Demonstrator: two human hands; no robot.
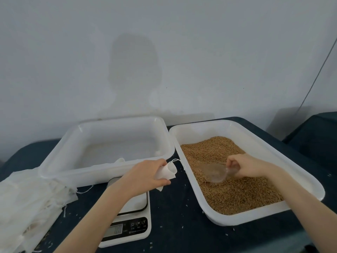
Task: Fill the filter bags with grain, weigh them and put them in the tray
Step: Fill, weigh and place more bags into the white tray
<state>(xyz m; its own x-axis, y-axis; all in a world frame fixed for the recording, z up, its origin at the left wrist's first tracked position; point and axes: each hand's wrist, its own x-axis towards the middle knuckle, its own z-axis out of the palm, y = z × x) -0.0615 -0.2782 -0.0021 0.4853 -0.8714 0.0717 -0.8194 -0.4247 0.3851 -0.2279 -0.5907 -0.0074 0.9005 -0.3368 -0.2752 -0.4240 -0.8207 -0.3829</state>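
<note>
My left hand (145,175) grips a small white filter bag (168,171) with its mouth held open; its drawstring trails to the right. It hovers between the two trays, above the white kitchen scale (131,221). My right hand (244,166) holds the handle of a clear plastic scoop (212,173), whose bowl lies in the brown grain (237,190). The grain fills a white tray (264,150) on the right. An empty white tray (109,168) stands on the left.
A heap of unfilled white filter bags (27,203) lies at the left table edge. The table has a dark blue cover (178,216) with a few spilled grains. A pale wall rises close behind the trays.
</note>
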